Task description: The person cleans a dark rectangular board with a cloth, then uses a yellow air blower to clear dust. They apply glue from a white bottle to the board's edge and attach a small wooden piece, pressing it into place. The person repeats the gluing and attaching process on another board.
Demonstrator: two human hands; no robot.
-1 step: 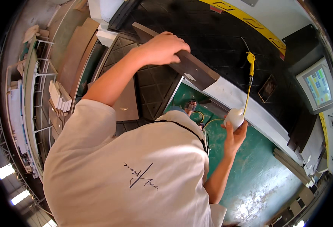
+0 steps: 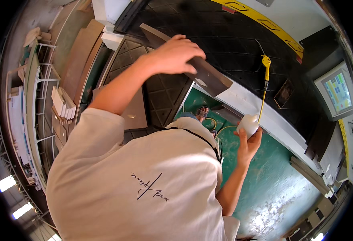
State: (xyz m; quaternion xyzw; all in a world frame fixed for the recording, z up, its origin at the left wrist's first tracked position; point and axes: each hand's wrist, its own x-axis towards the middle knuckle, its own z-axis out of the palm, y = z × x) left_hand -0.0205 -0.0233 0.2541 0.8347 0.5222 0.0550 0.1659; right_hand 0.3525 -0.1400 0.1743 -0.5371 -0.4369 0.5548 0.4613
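A long dark brown board stands on its edge over the black work surface, slanting from upper left to lower right, with a small white label on its near face. My left hand lies across its upper edge with fingers curled over it; the fingertips on the far side are partly hidden. Lower right, my right hand is closed around a white plastic bottle with a narrow spout, held apart from the board above the green floor.
A yellow air gun lies on the black surface, its hose running down behind the bottle. A screen stands at the far right. A pale metal edge bounds the machine. White strips and racks of boards stand at left.
My left hand has shifted slightly right and down along the board's edge. The board, the bottle and my right hand show no clear movement.
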